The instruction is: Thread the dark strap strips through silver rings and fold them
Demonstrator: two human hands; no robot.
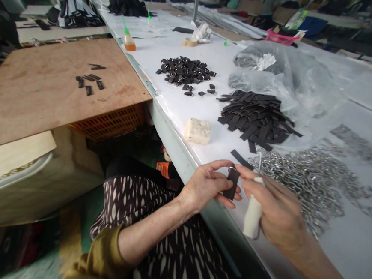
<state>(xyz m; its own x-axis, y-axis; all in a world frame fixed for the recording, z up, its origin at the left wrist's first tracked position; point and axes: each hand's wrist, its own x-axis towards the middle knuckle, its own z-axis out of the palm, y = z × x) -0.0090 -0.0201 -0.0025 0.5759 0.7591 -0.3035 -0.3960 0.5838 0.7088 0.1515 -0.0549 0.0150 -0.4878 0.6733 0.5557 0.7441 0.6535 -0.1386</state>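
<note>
My left hand (201,186) pinches a dark strap tab (231,185) between thumb and fingers, just over the table's front edge. A bit of shiny metal shows at the tab's upper end. My right hand (280,207) grips a white-handled tool (252,215) with a thin metal shaft pointing up, and its fingertips touch the top of the tab. Behind the hands lies a single dark strip (240,158). A heap of loose dark strips (258,117) sits farther back, and silvery metal rings (314,179) are spread to the right.
A pale foam block (197,131) stands near the edge. Beyond it is a pile of tabs with metal rings (185,70). A glue bottle (129,40) with a green nozzle, a clear plastic bag (294,70) and a wooden board (49,73) with several dark pieces surround the workspace.
</note>
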